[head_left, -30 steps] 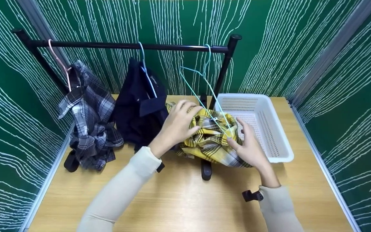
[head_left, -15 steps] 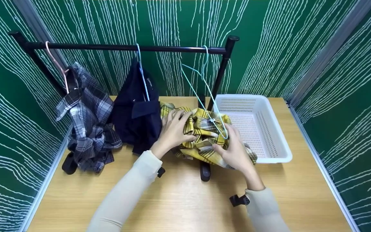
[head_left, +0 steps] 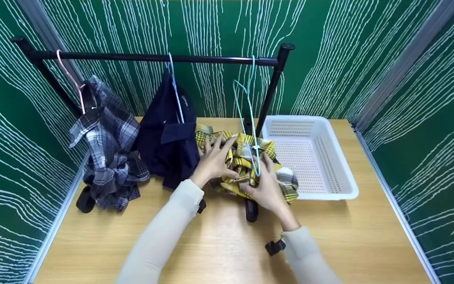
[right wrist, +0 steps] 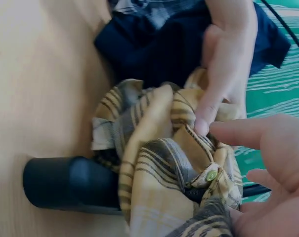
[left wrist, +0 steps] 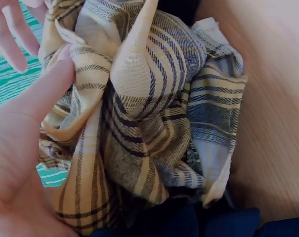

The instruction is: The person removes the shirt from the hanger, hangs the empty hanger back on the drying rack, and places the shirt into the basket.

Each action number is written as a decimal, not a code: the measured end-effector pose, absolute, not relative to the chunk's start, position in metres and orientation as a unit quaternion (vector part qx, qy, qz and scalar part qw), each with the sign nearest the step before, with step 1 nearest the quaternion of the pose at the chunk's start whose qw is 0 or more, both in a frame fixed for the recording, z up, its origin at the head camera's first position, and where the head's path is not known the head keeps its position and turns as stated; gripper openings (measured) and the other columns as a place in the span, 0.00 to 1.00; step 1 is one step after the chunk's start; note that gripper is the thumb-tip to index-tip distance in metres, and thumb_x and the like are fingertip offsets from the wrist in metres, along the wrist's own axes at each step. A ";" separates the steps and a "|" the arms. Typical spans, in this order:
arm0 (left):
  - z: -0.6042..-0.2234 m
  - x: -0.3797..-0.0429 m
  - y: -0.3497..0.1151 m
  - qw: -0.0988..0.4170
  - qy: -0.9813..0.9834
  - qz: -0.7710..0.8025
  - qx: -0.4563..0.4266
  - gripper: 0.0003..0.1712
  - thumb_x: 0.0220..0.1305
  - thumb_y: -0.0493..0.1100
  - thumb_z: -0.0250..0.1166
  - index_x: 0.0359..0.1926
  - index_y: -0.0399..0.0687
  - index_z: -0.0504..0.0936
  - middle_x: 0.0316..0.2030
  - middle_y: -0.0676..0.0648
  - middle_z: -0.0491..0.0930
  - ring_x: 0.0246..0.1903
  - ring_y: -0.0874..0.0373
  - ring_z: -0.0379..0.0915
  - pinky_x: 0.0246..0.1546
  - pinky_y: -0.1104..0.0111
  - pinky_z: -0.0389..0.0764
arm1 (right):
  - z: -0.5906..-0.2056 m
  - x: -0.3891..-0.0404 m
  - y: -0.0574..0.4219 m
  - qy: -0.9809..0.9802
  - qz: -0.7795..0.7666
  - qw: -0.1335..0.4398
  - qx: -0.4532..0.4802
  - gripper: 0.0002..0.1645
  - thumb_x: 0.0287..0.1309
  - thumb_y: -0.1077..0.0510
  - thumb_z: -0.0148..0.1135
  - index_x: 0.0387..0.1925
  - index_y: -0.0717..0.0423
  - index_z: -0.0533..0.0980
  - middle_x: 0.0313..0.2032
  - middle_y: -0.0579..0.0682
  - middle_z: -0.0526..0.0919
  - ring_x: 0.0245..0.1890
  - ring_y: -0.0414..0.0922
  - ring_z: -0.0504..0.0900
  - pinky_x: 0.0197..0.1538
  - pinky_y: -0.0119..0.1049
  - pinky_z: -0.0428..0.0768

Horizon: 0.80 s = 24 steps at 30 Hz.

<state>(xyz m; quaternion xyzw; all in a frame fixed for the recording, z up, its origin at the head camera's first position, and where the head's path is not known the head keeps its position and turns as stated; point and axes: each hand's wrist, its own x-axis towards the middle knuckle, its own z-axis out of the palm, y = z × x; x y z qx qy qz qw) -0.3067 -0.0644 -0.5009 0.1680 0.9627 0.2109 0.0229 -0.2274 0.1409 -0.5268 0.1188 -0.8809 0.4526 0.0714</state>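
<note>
A yellow plaid shirt (head_left: 250,152) is bunched around the lower part of a light-blue hanger (head_left: 251,114), which hooks over the rack's bar. My left hand (head_left: 213,161) lies at the shirt's left side with its fingers spread. In the left wrist view, its thumb (left wrist: 55,81) touches a fold of the cloth while the fingers stand apart from it. My right hand (head_left: 266,189) rests against the shirt's right side beside the hanger's lower corner, with thumb and fingers apart. A green button (right wrist: 211,175) shows on the shirt in the right wrist view. Both thumbs point toward each other.
A black rack (head_left: 132,57) spans the back. From it hang a grey plaid shirt (head_left: 110,150) on a pink hanger (head_left: 69,75) and a navy garment (head_left: 168,150) on a blue hanger (head_left: 175,88). A white basket (head_left: 335,157) stands at right on the wooden table (head_left: 227,244).
My right hand has moved left along with the shirt's right side, and the hanger has turned to look narrower. The left hand stays near its place, fingers more spread.
</note>
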 end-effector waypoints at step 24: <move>-0.535 -0.311 -0.055 0.074 0.973 0.131 0.176 0.72 0.43 0.59 0.89 0.84 0.58 0.57 0.72 0.34 0.67 0.70 0.28 0.64 0.64 0.39 0.75 | -0.571 -0.249 0.119 -0.954 0.188 0.148 0.182 0.69 0.33 0.55 0.92 0.78 0.56 0.65 0.78 0.74 0.56 0.70 0.78 0.65 0.68 0.73 0.69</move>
